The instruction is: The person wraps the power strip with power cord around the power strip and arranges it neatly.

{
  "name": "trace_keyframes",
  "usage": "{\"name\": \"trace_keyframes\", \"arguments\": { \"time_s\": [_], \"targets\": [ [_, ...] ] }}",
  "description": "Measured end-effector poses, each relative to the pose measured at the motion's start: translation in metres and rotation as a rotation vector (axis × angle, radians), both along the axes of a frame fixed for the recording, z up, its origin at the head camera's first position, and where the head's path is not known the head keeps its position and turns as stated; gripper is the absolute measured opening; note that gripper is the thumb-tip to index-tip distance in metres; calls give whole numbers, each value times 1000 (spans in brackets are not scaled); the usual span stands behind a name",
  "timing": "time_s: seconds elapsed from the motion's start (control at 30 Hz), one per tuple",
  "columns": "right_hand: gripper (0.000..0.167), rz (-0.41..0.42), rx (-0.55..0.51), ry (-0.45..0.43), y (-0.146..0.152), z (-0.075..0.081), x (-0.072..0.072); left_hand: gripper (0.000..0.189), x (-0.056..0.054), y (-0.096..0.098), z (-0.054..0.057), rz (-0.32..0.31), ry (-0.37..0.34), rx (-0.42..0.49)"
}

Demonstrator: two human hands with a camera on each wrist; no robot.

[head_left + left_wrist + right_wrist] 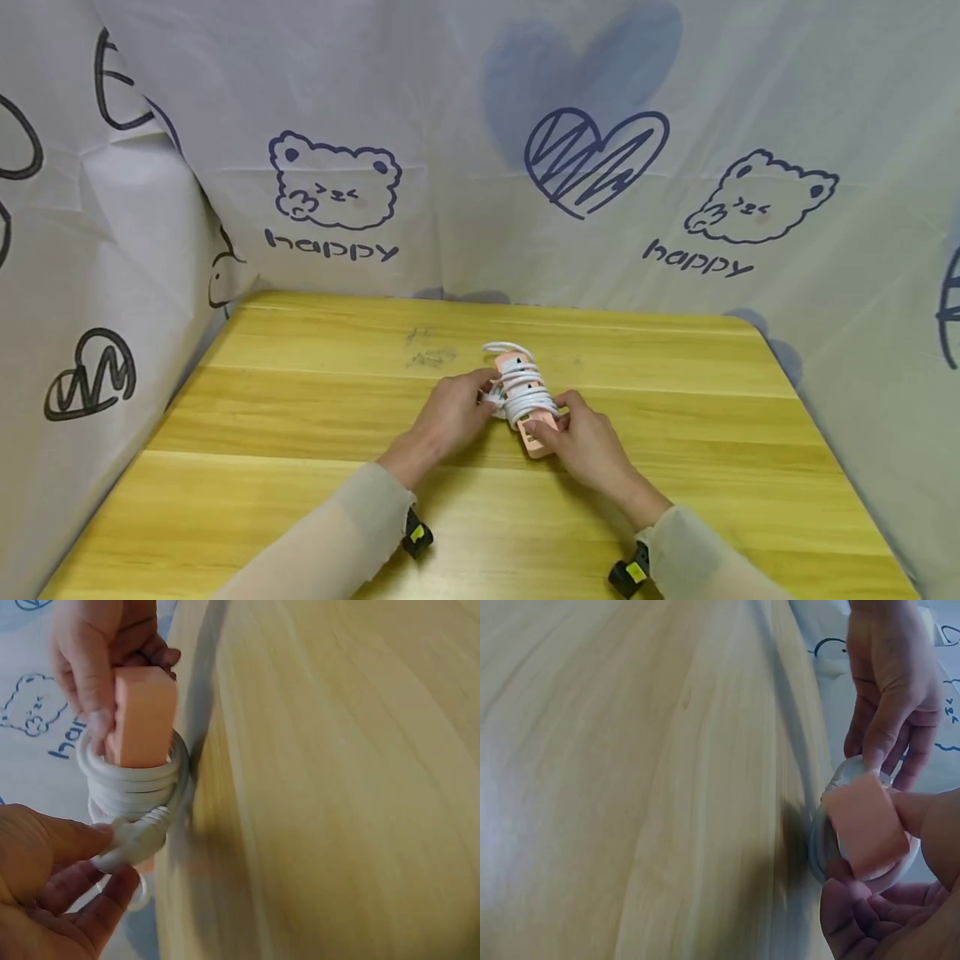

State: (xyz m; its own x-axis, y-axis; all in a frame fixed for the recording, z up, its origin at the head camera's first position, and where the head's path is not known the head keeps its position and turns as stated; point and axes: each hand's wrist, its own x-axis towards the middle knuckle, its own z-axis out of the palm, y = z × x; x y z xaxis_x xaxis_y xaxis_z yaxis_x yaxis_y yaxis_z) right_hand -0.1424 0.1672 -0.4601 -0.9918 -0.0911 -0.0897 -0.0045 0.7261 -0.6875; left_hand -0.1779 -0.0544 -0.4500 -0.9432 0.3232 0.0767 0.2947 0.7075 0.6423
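Observation:
A pink-orange power strip (538, 451) is held above the table, its white cord (531, 405) wound round it in several turns. My right hand (592, 442) grips the near end of the strip, thumb on its top face. At the strip's left side my left hand (455, 410) pinches the white plug (139, 844) between thumb and fingers, as the left wrist view shows. A loop of cord sticks out past the strip's far end. In the right wrist view the strip's end face (866, 825) hides part of the windings.
The yellow wood-grain table (300, 500) has rounded far corners. Behind it and on the left hangs a white cloth (465, 167) printed with bears and hearts. Dark scribbles (431, 357) mark the tabletop beyond my left hand.

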Motion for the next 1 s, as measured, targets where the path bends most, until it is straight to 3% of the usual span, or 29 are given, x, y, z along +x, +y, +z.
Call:
{"name": "trace_keyframes", "arguments": {
  "time_s": [0.17, 0.3, 0.4, 0.57, 0.73, 0.83, 1.0],
  "targets": [
    [46, -33, -102, -102, -5, 4, 0, 34, -3, -5, -4, 79, -75, 96],
    [42, -38, -195, -166, -8, 5, 0, 32, -3, -9, -9, 89, -115, 126],
    [41, -21, -200, -186, -8, 5, -1, 34, -1, -12, -13, 92, -136, 134],
    [62, -21, -163, -200, -6, 8, -4, 36, 1, -13, -20, 97, -146, 141],
    [91, 1, -94, -178, -7, 10, -6, 34, -1, -13, -23, 117, -158, 142],
    [94, 18, -32, -123, -7, 9, -8, 34, -1, -13, -23, 121, -170, 127],
    [92, 6, -33, -55, -9, 7, -12, 38, -2, -13, -22, 148, -180, 92]
  ]
}}
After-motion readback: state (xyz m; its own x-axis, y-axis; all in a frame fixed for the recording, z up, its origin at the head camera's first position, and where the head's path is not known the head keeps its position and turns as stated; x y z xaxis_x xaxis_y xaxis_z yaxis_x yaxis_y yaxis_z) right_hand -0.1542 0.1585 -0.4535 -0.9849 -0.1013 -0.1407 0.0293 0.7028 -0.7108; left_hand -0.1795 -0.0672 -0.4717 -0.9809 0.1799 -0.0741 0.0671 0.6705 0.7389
